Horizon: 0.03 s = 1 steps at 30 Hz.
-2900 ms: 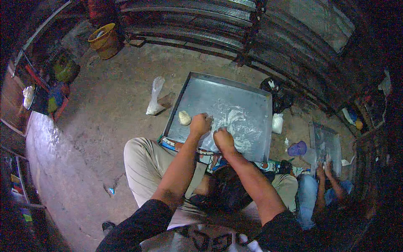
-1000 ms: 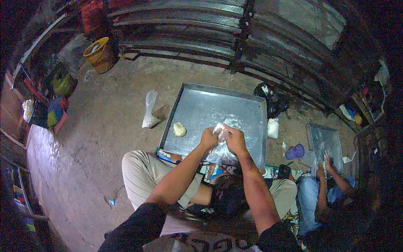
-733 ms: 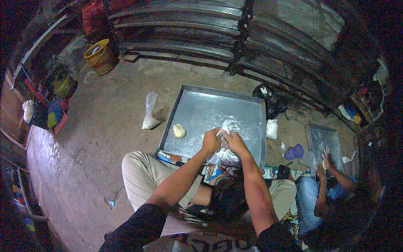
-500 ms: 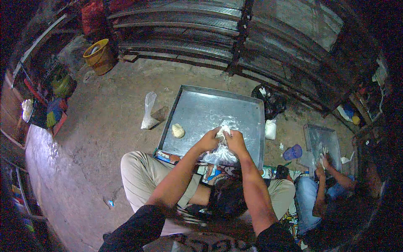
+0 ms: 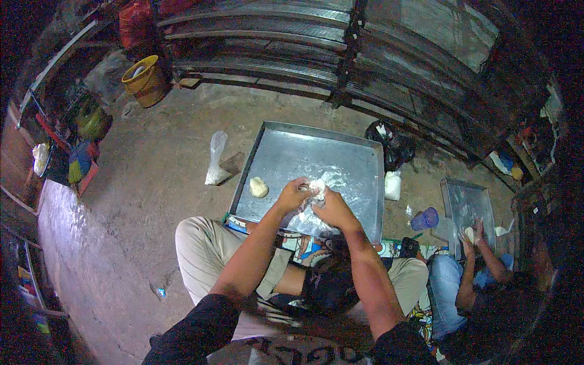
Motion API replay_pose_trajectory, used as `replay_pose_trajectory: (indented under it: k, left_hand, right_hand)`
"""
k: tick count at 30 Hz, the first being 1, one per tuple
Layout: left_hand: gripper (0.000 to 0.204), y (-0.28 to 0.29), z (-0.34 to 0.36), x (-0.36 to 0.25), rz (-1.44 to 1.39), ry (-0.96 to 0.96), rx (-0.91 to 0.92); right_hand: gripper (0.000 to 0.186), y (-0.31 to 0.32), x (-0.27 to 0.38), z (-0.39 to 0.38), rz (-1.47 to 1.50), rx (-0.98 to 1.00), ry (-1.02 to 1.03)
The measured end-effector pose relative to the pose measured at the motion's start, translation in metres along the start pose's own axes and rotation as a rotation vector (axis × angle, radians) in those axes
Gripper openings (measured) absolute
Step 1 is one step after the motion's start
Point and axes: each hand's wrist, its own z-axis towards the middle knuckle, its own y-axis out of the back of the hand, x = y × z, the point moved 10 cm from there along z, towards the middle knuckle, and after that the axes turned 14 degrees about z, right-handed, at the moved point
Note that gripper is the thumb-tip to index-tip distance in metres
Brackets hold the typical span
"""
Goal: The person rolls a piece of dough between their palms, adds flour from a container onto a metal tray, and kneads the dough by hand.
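A metal tray (image 5: 298, 137) with raised rims lies before my crossed legs, dusted with white flour. Between my hands, over the tray's middle, is a piece of pale floury dough (image 5: 317, 187). The fingers of my left hand (image 5: 294, 194) curl round its left side. My right hand (image 5: 336, 210) is closed on its right side, thumb and fingers partly hidden. A separate round dough ball (image 5: 258, 187) rests near the tray's left rim, apart from both hands.
A clear bag of white powder (image 5: 216, 161) stands left of the tray. Right of it are a white packet (image 5: 392, 186), a black bag (image 5: 398, 149) and a purple cup (image 5: 424, 219). A co-worker's hands (image 5: 473, 234) hold dough at another tray (image 5: 465, 198). A yellow bucket (image 5: 146, 82) stands far left.
My left hand has shifted a little left and up, and my right hand slightly left and down, with the dough between them. The co-worker's hands now cup a dough piece.
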Motion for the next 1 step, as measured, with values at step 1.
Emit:
replay_pose_trajectory:
  k: [1]
  left_hand:
    - [0.049,-0.0019,0.0029,0.0102,0.056,0.000,-0.034]
  right_hand:
    - [0.059,0.0050,0.0168,-0.0024,0.039,0.009,-0.057]
